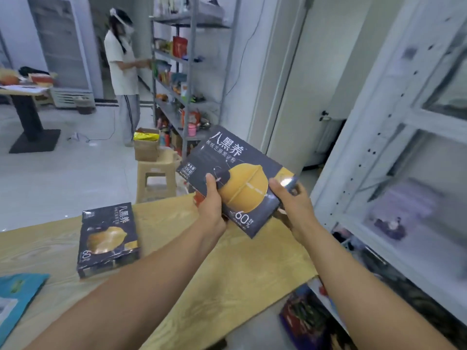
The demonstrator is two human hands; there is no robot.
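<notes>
- Both hands busy: left hand (212,205) grips the dark food box (235,170) at its left edge, thumb on the printed face; right hand (294,205) curls round a small lit device (290,184).
- Box is in the air over the far edge of the table (227,274), between my hands, face tilted up at me.
- Long axis runs away from me; title end points far and slightly left, "60%" end is nearest.
- Device sits at the box's right corner, touching or just above it, can't tell which.
- Right hand is nearer for what looks like a scan.
- Matching second box (108,243) lies flat on the table, well left.
</notes>
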